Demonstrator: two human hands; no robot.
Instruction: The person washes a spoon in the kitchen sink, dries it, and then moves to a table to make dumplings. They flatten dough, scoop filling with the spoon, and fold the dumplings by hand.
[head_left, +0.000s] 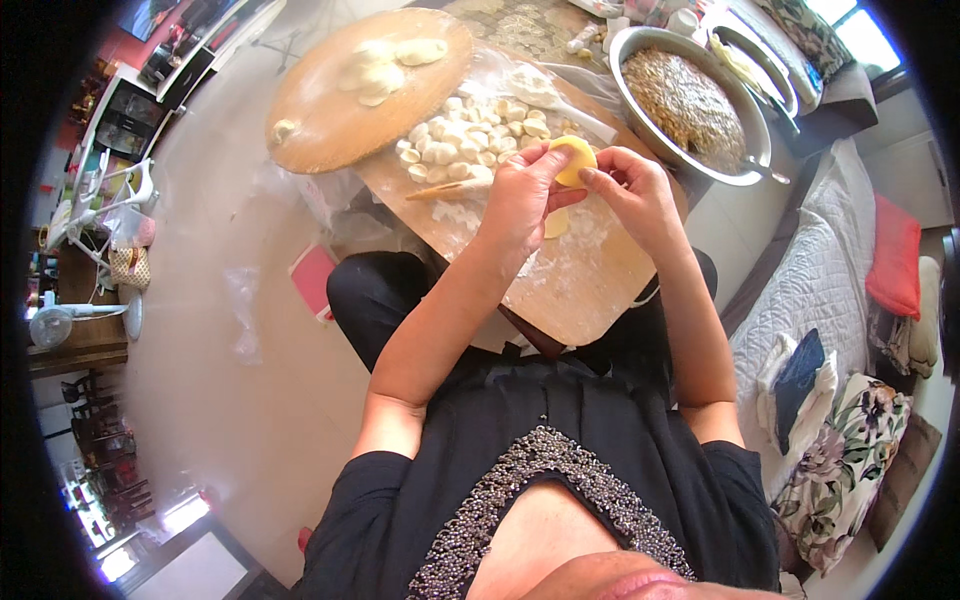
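Between my hands, above the floured wooden board (600, 292), is a thin yellowish dough round (576, 159). My left hand (527, 184) pinches its left side with the thumb on top. At its lower right edge, my right hand (637, 184) grips it between thumb and fingers. Another flat piece of dough (556, 224) lies on the board below, partly covered by my left hand. A tapered wooden rolling pin (442, 190) rests left of that hand, its other end hidden. Beyond it are many small floured dough pieces (450, 142), loosely heaped.
A round wooden board (315, 97) at the far left bears several shaped dough pieces (375, 71). At the far right stands a metal bowl (754, 142) of brown, chopped-looking filling (679, 105), with a spoon handle (766, 169) over its rim. A quilt-covered sofa (795, 262) runs along the right.
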